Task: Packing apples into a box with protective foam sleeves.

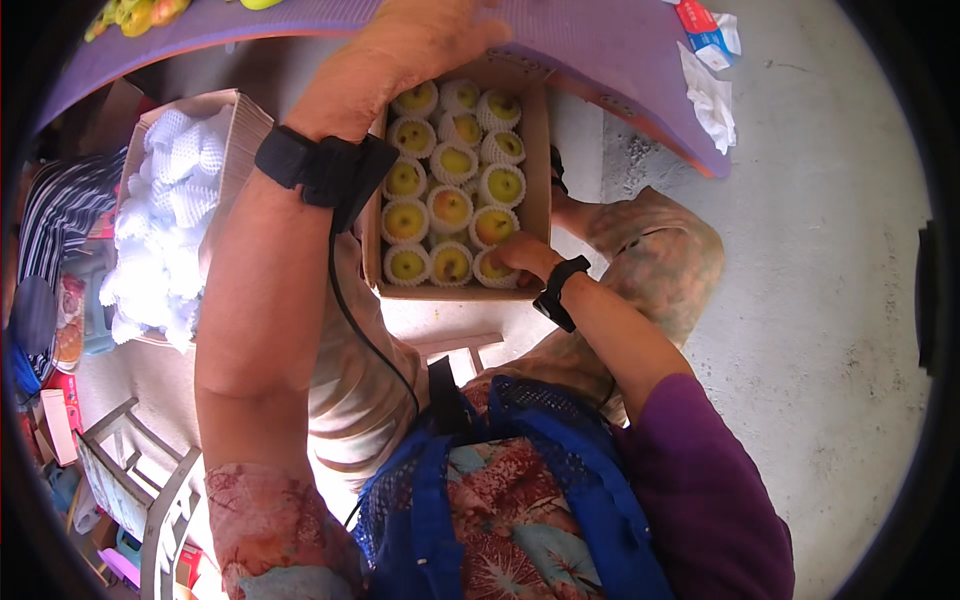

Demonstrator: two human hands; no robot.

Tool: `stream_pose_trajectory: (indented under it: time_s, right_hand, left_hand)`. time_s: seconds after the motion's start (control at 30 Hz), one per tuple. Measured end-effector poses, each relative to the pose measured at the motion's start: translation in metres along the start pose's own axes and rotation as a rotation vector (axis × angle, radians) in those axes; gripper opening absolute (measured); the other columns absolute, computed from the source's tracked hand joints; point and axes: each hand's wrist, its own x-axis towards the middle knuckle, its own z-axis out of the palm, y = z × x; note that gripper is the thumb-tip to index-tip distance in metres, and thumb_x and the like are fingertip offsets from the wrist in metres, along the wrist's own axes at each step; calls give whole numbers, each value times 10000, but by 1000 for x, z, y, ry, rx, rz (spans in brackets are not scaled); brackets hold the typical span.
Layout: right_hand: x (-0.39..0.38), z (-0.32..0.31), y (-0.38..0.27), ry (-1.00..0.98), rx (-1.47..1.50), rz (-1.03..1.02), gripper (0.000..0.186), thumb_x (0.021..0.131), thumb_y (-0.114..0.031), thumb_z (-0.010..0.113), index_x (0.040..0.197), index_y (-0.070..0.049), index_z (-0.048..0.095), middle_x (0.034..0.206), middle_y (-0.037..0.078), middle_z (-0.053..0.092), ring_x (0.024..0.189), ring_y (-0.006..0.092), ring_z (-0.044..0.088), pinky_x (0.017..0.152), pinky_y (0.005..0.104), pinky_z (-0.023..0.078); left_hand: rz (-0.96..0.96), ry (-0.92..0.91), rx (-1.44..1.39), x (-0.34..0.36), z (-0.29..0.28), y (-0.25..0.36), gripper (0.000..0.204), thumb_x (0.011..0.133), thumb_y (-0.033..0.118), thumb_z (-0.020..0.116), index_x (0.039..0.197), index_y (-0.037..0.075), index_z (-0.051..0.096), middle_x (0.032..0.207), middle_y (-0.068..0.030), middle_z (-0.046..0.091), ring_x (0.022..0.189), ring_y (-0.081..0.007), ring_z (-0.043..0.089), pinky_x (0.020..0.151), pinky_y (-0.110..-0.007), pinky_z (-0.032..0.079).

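Observation:
An open cardboard box stands before me, filled with rows of round yellow-green fruit, some blushed red. Each fruit sits in a white foam net; I cannot tell whether they are pears or apples. My right hand reaches into the box's near right corner, fingers curled on a netted fruit there. Stretched far forward past the box's left side, my left hand is over the edge of a purple-topped table. The upper frame edge cuts it off and its fingers are blurred, so what it touches is unclear.
Left of the fruit box, a second carton overflows with white foam nets. More fruit lies on the table's far left. Tissue hangs at its right edge. A metal-framed stool stands lower left among clutter.

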Motion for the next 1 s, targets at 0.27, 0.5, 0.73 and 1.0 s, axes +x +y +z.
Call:
stream_pose_trajectory:
  time_s: [0.27, 0.5, 0.73, 1.0]
  right_hand:
    - [48, 29, 33, 78, -561, -361, 348, 792, -330, 671, 998, -51, 706, 1043, 251, 641, 967, 383, 634, 845, 404, 513]
    - [62, 40, 49, 131, -424, -197, 439, 828, -381, 640, 1066, -11, 654, 1153, 266, 592, 1062, 367, 598, 881, 409, 497]
    - [-31, 12, -11, 128, -352, -156, 563, 802, -324, 684, 1109, 119, 519, 1110, 299, 595, 1067, 382, 592, 891, 428, 493]
    - [-44, 4, -4, 252, -558, -561, 143, 800, -143, 576, 847, -38, 662, 984, 206, 654, 948, 353, 634, 800, 425, 516]
  left_hand:
    - [-51, -276, 166, 9, 4, 11, 351, 862, 328, 604, 975, -2, 645, 840, -237, 630, 832, -403, 596, 740, -464, 470]
    - [74, -204, 157, 7, 16, 15, 317, 890, 317, 567, 922, 5, 611, 824, -221, 614, 834, -399, 583, 746, -464, 459]
    - [75, -232, 128, 3, 9, 14, 293, 882, 293, 574, 926, 4, 601, 815, -217, 607, 820, -398, 583, 727, -465, 466]
    - [78, -365, 157, 9, 8, 19, 271, 873, 264, 578, 865, -5, 609, 747, -217, 615, 756, -397, 602, 675, -460, 481]
